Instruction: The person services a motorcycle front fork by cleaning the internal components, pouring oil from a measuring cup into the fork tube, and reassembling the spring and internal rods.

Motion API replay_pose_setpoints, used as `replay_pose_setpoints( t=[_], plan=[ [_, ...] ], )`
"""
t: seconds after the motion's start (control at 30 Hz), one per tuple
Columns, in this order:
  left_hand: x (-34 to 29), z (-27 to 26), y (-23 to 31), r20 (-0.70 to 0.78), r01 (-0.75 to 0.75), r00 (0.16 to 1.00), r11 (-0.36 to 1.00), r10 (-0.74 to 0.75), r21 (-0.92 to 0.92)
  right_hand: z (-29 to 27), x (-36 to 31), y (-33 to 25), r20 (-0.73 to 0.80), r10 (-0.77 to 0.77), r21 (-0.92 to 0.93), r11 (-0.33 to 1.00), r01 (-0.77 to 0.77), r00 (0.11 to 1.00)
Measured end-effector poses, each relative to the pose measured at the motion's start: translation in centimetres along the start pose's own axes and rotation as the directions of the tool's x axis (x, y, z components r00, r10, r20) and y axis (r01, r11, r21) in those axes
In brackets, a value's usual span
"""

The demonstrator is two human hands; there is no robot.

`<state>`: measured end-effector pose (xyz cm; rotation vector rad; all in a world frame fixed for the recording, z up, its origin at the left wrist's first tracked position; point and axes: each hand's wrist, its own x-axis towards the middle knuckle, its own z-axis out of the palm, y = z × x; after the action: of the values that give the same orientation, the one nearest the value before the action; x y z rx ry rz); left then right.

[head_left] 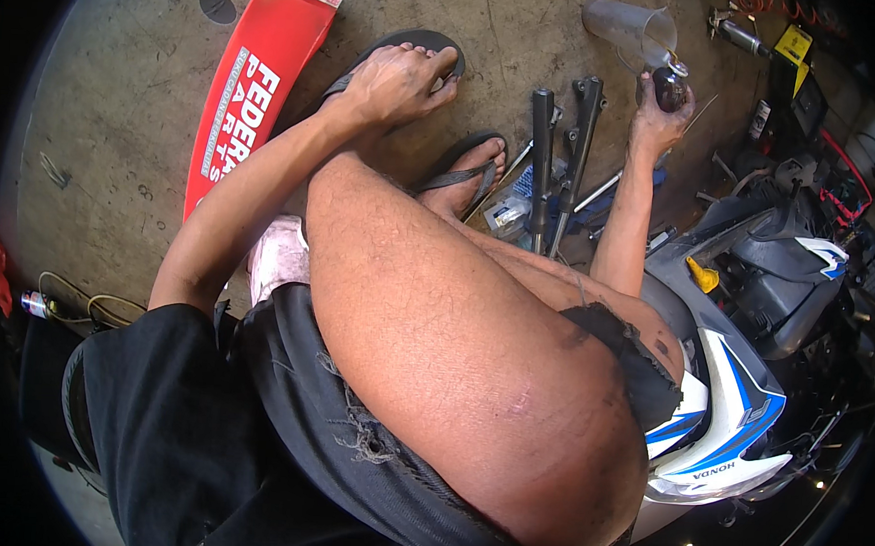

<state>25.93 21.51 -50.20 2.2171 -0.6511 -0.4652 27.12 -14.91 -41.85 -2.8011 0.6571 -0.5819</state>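
Out at the upper right, my right hand (663, 117) is closed around a small dark, rounded container (669, 91). Its pale rim (678, 67) is beside the mouth of a clear plastic measuring jug (629, 26); whether they touch I cannot tell. My left hand (392, 84) hangs over my sandalled foot (432, 53) with loose fingers and no object visible in it. Hand and toes overlap, so part of the fingers is hard to make out. Between the two hands, a pair of black fork legs (559, 166) of a motorcycle stands near my other sandalled foot (481, 168).
A white and blue scooter (734, 423) stands close at my right, with a yellow funnel-like piece (702, 275) on it. A curved red panel (255, 94) lies at the left. Tools and cables crowd the far right. Beneath is a stained concrete floor (101, 151).
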Motion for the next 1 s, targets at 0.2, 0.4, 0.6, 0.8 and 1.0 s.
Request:
replay_pose_setpoints(
  t=[0.2,0.4,0.6,0.8,1.0],
  plan=[
    [-0.1,-0.1,0.0,-0.06,-0.039,0.997,0.999,0.039,-0.005,-0.2,0.1,-0.4,0.011,0.014,0.007,1.0,-0.014,1.0],
    [0.2,-0.5,0.2,0.027,0.019,0.999,1.0,-0.019,-0.002,-0.2,-0.1,-0.7,-0.002,0.002,-0.034,0.999,-0.002,1.0],
    [0.1,0.2,-0.3,-0.045,-0.046,0.998,0.999,0.045,-0.011,-0.2,-0.2,-0.9,-0.008,-0.021,-0.009,1.0,0.021,1.0],
    [0.0,0.4,-0.4,-0.049,-0.038,0.998,0.999,0.037,-0.012,-0.2,-0.1,-0.6,-0.004,-0.014,-0.034,0.999,0.013,1.0],
    [0.0,0.3,-0.3,-0.021,-0.011,1.0,1.0,0.011,0.007,0.0,0.1,-0.6,-0.002,-0.002,-0.059,0.998,0.002,1.0]
  ],
)
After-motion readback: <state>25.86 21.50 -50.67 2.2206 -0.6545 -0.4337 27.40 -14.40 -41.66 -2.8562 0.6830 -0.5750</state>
